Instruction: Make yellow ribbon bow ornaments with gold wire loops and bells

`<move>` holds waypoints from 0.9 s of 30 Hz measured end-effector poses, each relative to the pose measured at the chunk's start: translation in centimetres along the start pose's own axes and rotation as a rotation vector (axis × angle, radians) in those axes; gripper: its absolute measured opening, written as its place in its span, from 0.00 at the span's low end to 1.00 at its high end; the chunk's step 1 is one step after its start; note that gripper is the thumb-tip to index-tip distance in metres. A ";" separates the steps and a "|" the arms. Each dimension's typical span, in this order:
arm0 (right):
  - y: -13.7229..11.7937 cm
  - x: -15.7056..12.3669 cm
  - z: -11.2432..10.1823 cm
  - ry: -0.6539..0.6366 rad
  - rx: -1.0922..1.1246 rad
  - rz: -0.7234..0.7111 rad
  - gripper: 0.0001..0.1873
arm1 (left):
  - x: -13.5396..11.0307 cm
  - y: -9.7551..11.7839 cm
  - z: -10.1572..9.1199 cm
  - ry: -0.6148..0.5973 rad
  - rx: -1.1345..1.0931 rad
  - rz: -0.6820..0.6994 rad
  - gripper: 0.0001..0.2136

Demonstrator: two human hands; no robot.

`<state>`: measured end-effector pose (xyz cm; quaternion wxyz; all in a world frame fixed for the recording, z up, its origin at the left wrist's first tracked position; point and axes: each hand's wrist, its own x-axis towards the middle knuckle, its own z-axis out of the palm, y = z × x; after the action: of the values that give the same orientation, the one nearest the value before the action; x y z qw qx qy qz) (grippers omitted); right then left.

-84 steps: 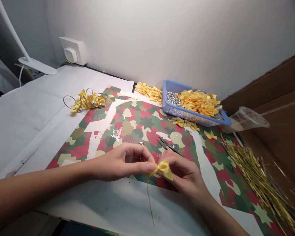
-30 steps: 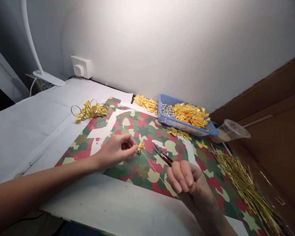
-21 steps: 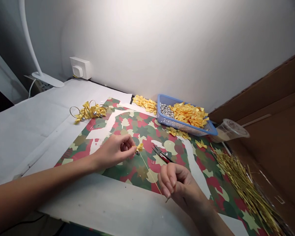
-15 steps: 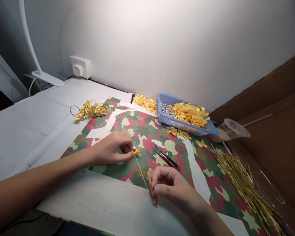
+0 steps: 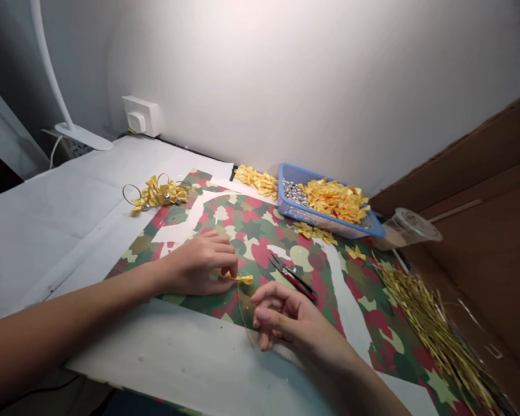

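Note:
A small yellow ribbon bow (image 5: 245, 279) pokes out from the fingertips of my left hand (image 5: 203, 263), which is closed on it just above the patterned sheet. From the bow a thin golden cord (image 5: 241, 309) hangs in a slack curve down toward the white table edge. My right hand (image 5: 286, 318) is beside the cord, palm turned inward, its fingers loosely curled and apart; no firm grip on the cord shows. Behind the right hand lie red-handled thread snips (image 5: 292, 276).
A blue basket (image 5: 331, 224) holds silver bells and yellow bows, with more bows (image 5: 255, 182) around it. Finished-looking bows with bells and loops (image 5: 160, 193) lie at left. Golden cords (image 5: 429, 329), a plastic cup (image 5: 411, 228) and a cardboard box (image 5: 489, 231) stand or lie at right.
The cord was taut between my hands and is now slack. The bow and left fingertips have dropped slightly toward me; my right hand has moved up and left, its fingers looser.

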<state>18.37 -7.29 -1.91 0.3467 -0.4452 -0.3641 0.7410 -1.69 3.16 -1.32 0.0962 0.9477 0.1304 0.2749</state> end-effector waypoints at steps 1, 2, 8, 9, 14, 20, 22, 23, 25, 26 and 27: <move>0.0 0.0 0.0 0.019 -0.002 -0.002 0.19 | 0.0 0.0 0.0 -0.003 -0.002 0.000 0.07; 0.1 0.1 0.0 0.039 -0.006 -0.005 0.20 | 0.0 0.0 0.0 -0.005 -0.002 -0.001 0.07; 0.3 -0.2 0.0 0.156 -0.275 -0.109 0.16 | 0.0 0.0 0.0 0.023 0.035 0.032 0.07; 0.3 -0.3 0.0 0.186 -0.377 -0.153 0.14 | 0.0 0.1 0.0 0.043 0.054 0.052 0.08; 0.3 -0.4 0.2 0.279 -0.778 -0.299 0.06 | 0.0 0.3 0.0 0.165 0.116 0.141 0.08; 0.4 -0.4 -0.1 0.277 -0.762 -0.291 0.06 | 0.0 0.5 -0.1 0.173 0.048 0.139 0.08; 0.5 -0.4 -0.2 0.279 -0.739 -0.281 0.07 | 0.1 0.5 0.0 0.154 0.009 0.133 0.07; 0.5 -0.3 -0.2 0.280 -0.732 -0.279 0.07 | 0.0 0.5 0.0 0.139 -0.006 0.129 0.07; 0.4 -0.3 -0.2 0.275 -0.725 -0.278 0.07 | 0.0 0.4 0.1 0.100 -0.018 0.108 0.07; 0.4 -0.3 -0.1 0.270 -0.722 -0.277 0.07 | 0.0 0.3 0.1 0.083 -0.017 0.098 0.07; 0.3 -0.3 -0.1 0.265 -0.721 -0.278 0.08 | -0.1 0.2 0.2 0.067 -0.014 0.091 0.07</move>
<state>18.49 -7.65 -2.12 0.3094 -0.5763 -0.6094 0.4482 -1.60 2.88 -1.46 0.0857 0.9422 0.0886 0.3117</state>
